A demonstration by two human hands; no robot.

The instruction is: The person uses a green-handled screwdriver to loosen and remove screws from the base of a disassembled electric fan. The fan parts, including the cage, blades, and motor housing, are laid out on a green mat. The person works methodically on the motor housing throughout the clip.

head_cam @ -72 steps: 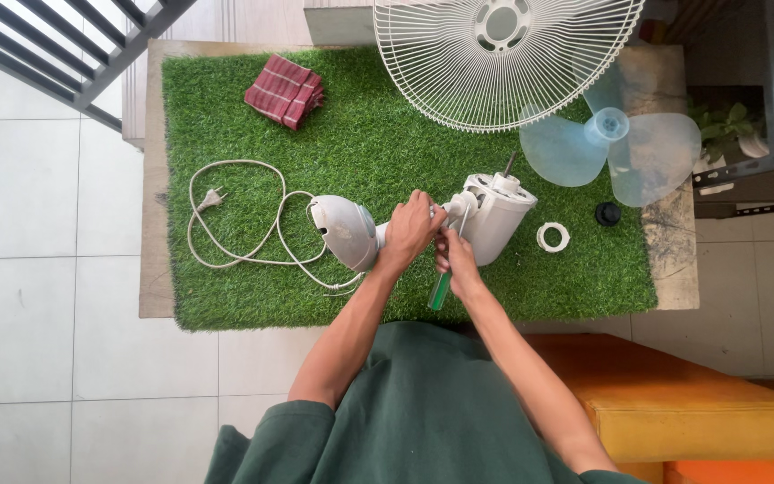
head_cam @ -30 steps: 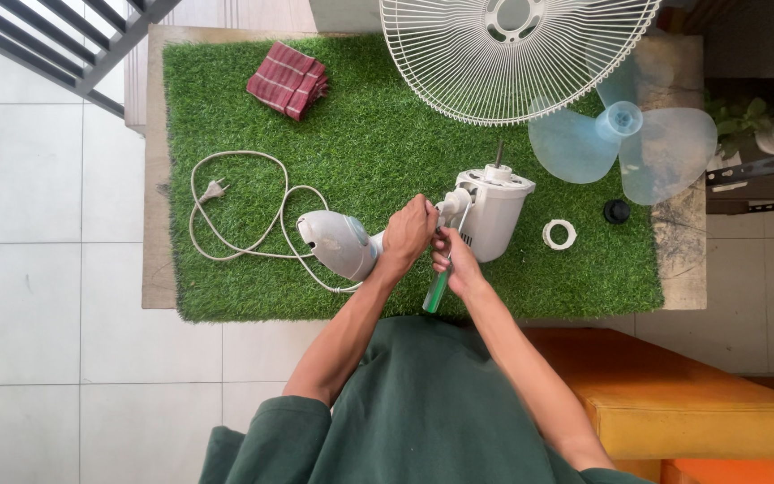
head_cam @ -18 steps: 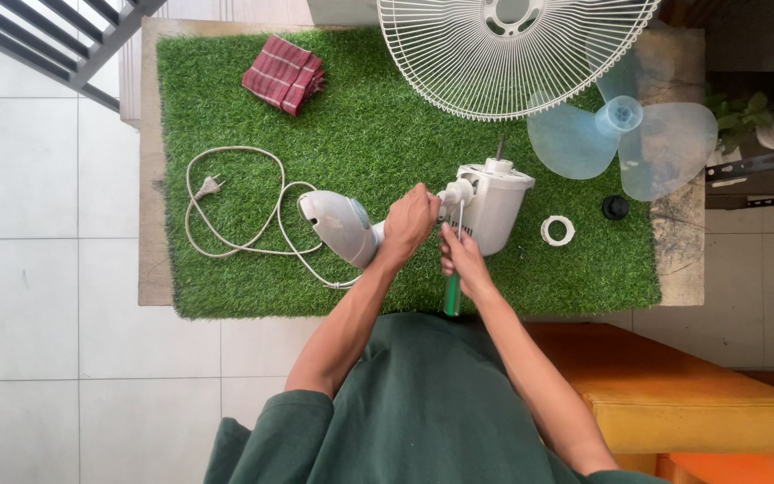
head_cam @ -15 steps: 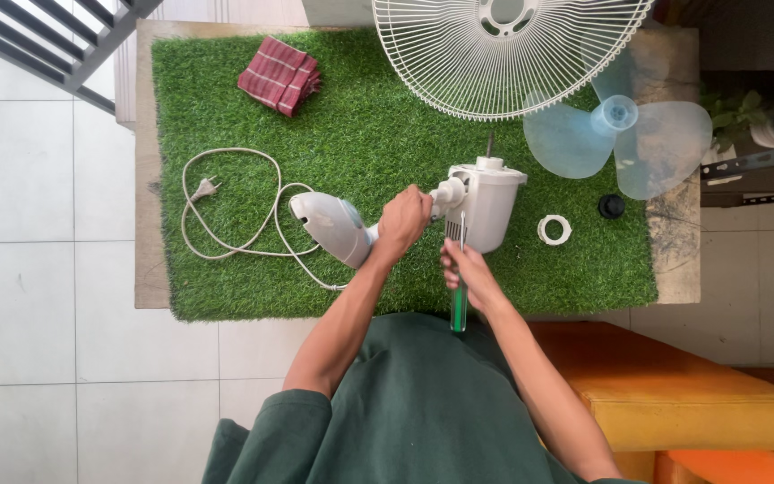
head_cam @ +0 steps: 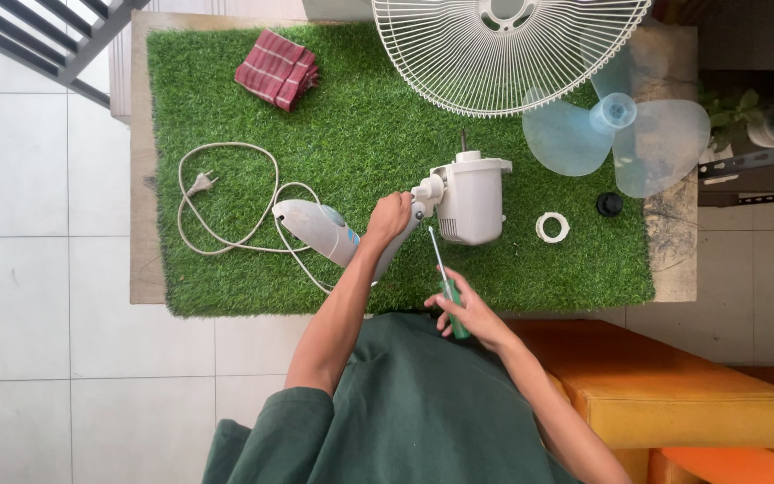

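1. Looking straight down at a table (head_cam: 139,179) with a green turf mat (head_cam: 360,116) on it, person in a dark green top at the bottom of my view.
2. Left hand (head_cam: 389,216) is wrapped around the neck of the fan body (head_cam: 320,231), right where it joins the white motor (head_cam: 469,201). Fingers closed on it, solid grip.
3. Right hand (head_cam: 466,310) is closed around a screwdriver (head_cam: 443,278) with a green handle. The shaft points up and a bit left, tip sitting just below the joint beside the motor. Can't tell if the tip actually touches anything.
4. The fan body lies on its side near the middle of the mat, grey-white base end pointing left, motor end right, little shaft sticking up out of the motor.
5. Cord (head_cam: 226,202) is looped on the turf left of the base, plug (head_cam: 199,185) lying inside the loop.
6. Folded red striped cloth (head_cam: 277,69) up in the top left of the mat.
7. White wire grille (head_cam: 508,54) at the top edge, pale blue blade (head_cam: 620,134) just to the right of it, hanging over the mat's edge.
8. White ring (head_cam: 551,227) and a small black cap (head_cam: 609,204) lie right of the motor, near each other but apart.
9. Orange cushion (head_cam: 674,385) at bottom right, tiled floor on the left.
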